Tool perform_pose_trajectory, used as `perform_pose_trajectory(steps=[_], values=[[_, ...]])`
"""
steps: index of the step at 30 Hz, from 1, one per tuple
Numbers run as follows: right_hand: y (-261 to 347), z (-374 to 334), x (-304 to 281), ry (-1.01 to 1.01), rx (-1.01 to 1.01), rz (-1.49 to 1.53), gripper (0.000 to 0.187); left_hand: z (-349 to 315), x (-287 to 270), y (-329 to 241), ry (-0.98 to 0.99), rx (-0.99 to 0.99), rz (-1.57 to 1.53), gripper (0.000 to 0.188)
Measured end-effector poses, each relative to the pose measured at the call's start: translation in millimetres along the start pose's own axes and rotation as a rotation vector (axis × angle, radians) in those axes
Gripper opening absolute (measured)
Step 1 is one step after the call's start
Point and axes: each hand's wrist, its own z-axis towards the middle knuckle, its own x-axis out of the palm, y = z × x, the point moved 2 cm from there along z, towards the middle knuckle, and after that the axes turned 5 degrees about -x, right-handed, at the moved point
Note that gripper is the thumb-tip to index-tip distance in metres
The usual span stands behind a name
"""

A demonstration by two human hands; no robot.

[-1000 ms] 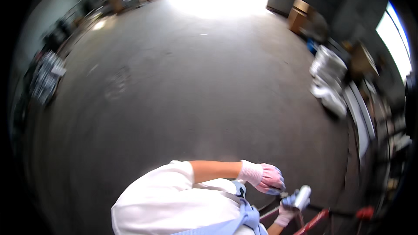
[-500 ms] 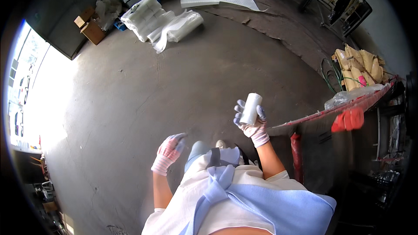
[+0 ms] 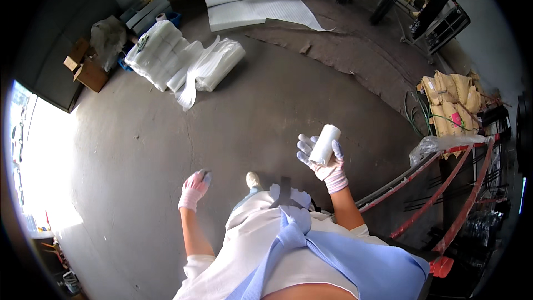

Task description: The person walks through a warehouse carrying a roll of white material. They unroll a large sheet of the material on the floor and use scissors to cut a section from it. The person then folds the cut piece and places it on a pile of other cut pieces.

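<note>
Floor (image 3: 183, 133): grey and broad, running from the wearer's feet to the bundles and sheeting my feed shows ahead.
Red-railed frame (image 3: 476, 191): I have it at the wearer's right, clear plastic (image 3: 427, 149) bunched at its far end.
White sheeting (image 3: 252, 15): part rolled, part spread on the floor, well ahead.
White bundle (image 3: 155, 55): ahead and leftward, with a loose wrapped roll (image 3: 219, 65) lying just beside it.
Tan sacks (image 3: 455, 100): stacked beyond the frame.
Blue cloth (image 3: 355, 261): knotted over the wearer's white shirt (image 3: 252, 239).
Cardboard box (image 3: 90, 75): near the bundle, on its left.
Right hand (image 3: 329, 168): gloved, palm up, clasped on a small white roll (image 3: 326, 144), thumb on one side, fingers on the other.
Left hand (image 3: 195, 183): gloved, well apart from the right, back toward me; its fingers curl away, so I cannot tell whether they meet or hold anything.
Small white roll: across the right palm, tilted, above the floor.
</note>
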Motion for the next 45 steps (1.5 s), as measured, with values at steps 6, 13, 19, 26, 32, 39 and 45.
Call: perform_pose_trajectory(steps=[6, 13, 19, 26, 32, 39, 45], values=[[45.9, 74.6, -32.1, -0.207, -0.264, -0.018, 0.051, 183.7, -78.8, -165.8, 0.165, 0.498, 0.003, 0.030], [108.6, 202.8, -70.5, -0.401, -0.398, 0.078, 0.054, 421.7, 11.4, -152.3, 0.269, 0.707, -0.292, 0.036], [200.1, 379.6, -46.1, -0.297, -0.355, -0.016, 0.053, 505.8, -48.6, -159.4, 0.345, 0.036, -0.231, 0.047], [211.6, 589.6, 46.7, -0.142, -0.159, -0.124, 0.052, 611.6, -64.2, -108.2, 0.226, -0.052, -0.762, 0.039], [182.9, 737.6, 41.9, -0.225, 0.087, -0.110, 0.052, 751.4, -11.3, -40.4, -0.009, -0.051, -0.473, 0.029], [200.9, 885.3, 61.5, -0.387, 0.147, -0.088, 0.059, 902.4, -98.0, -71.9, 0.174, -0.705, -1.197, 0.028], [221.4, 1016.7, 88.8, -0.327, 0.103, -0.165, 0.056, 1057.4, -159.3, -83.4, 0.099, -0.158, -0.452, 0.032]])
